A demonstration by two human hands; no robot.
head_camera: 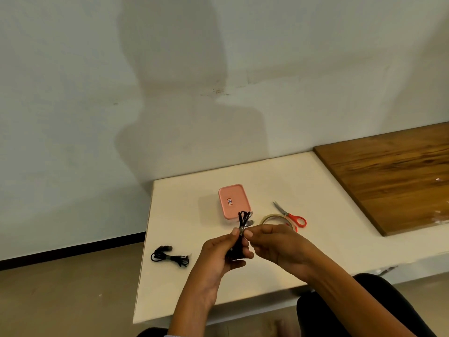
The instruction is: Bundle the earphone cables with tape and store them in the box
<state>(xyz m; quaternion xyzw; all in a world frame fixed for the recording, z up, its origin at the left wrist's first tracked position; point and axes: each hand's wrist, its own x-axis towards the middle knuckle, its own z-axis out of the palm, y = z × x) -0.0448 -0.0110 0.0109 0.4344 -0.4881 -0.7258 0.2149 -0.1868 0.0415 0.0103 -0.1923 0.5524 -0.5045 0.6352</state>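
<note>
Head view, one item in hand. Left hand [220, 254] grips a folded black cable bundle [243, 218] upright above the surface [328, 215], thumb pressed against its middle. Right hand [274, 242] pinches a clear tape strip [248, 224] at the bundle's waist, fingertips meeting the left thumb. Pink box [233, 201], lid on, sits just behind the bundle. Tape roll [274, 218] lies right of the box, partly hidden by the right hand; red-handled scissors [290, 215] touch or overlap its far edge. Second cable [168, 256], already coiled, lies near the left edge. Wood board [393, 176] at far right.
</note>
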